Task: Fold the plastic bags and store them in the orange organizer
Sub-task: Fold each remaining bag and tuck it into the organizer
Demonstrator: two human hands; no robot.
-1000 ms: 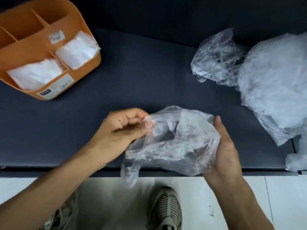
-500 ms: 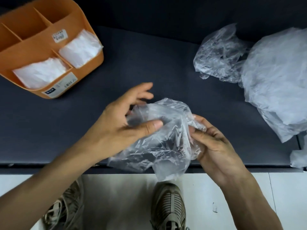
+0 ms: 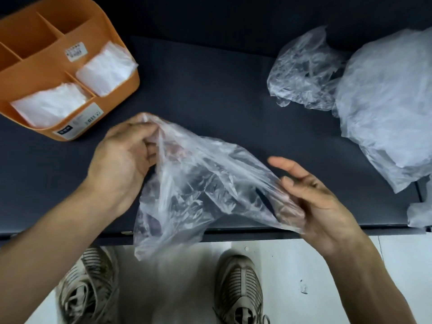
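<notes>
Nearest: two sneakers (image 3: 238,291) on a pale floor (image 3: 327,265), below the table's near edge. Above that edge, a clear plastic bag (image 3: 201,183) hangs stretched btwn both hands, lower corner drooping past the edge. Left hand (image 3: 121,160), at the bag's far-left corner, has fingers curled round the bunched plastic. Right hand (image 3: 320,202), palm up at the bag's near-right end, pinches the film w/ thumb & lower fingers; index finger sticks out straight. Dark table (image 3: 210,90) beyond. Far left: orange organizer (image 3: 112,97), w/ folded bags (image 3: 77,90) in its two near compartments, one each; back compartments look bare. Far right: crumpled clear bag (image 3: 304,73) touching a larger heap of bags (image 3: 385,108) running off the right side.
</notes>
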